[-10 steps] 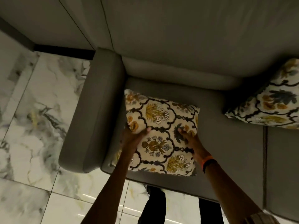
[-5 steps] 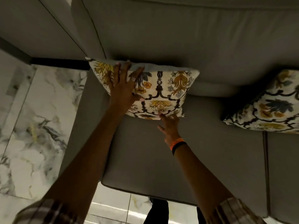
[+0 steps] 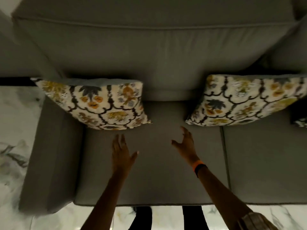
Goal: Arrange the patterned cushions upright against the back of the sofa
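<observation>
A cream cushion with yellow and dark floral pattern [image 3: 99,105] stands upright against the grey sofa back [image 3: 157,52], beside the left armrest. A second matching cushion [image 3: 240,102] leans against the back to the right. A corner of a third patterned cushion [image 3: 300,122] shows at the right edge. My left hand [image 3: 121,153] hovers over the seat just below the left cushion, fingers apart, holding nothing. My right hand [image 3: 186,143], with an orange and black wristband, is open over the seat between the two cushions, touching neither.
The grey seat cushion [image 3: 149,171] lies under my hands, with a seam [image 3: 224,163] to the right section. The left armrest [image 3: 54,155] borders white marble floor [image 3: 15,130]. My legs [image 3: 142,218] stand at the sofa's front edge.
The left cushion went from flat on the seat to upright against the back. Both hands let go of it and drew back over the seat. The view shifted right.
</observation>
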`<move>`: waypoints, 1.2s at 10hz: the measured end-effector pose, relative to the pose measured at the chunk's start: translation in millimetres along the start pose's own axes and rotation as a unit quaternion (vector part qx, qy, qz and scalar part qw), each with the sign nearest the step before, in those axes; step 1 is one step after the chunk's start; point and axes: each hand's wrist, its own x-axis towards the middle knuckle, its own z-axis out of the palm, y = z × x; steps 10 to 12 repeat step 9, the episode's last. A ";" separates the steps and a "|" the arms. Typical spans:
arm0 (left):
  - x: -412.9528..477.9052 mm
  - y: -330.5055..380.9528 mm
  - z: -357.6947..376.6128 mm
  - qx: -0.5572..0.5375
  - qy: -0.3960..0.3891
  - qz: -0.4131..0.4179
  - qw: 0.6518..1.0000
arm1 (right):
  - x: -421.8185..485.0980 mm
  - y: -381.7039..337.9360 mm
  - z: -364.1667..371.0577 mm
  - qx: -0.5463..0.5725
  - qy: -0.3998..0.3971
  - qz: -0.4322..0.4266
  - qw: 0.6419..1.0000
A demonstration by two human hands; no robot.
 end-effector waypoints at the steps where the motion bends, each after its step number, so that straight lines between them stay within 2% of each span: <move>1: -13.9 58.5 49.0 -0.014 -0.141 0.072 0.987 | 9.8 42.9 -99.1 0.042 0.091 0.043 0.994; 2: -4.5 144.0 82.6 -0.111 -0.161 0.076 0.978 | 29.3 69.3 -204.8 0.108 0.234 0.045 0.965; 3: 25.3 243.7 103.9 -0.232 -0.129 0.037 0.963 | 64.6 87.8 -303.1 0.149 0.298 0.045 0.942; 4: 59.2 319.5 120.4 -0.346 -0.135 0.032 0.928 | 98.2 91.0 -362.6 0.142 0.181 -0.008 0.973; 5: 68.6 359.9 126.8 -0.368 -0.177 -0.013 0.913 | 123.8 79.7 -378.8 0.084 0.011 -0.103 0.991; 6: 63.2 369.8 127.1 -0.367 -0.146 -0.027 0.918 | 127.8 75.5 -380.7 0.126 0.016 -0.107 0.986; 9: 75.7 351.2 150.0 -0.400 -0.101 0.070 0.908 | 126.5 107.5 -349.1 0.182 0.124 -0.122 0.968; 12: 75.7 351.2 150.0 -0.400 -0.101 0.070 0.908 | 126.5 107.5 -349.1 0.182 0.124 -0.122 0.968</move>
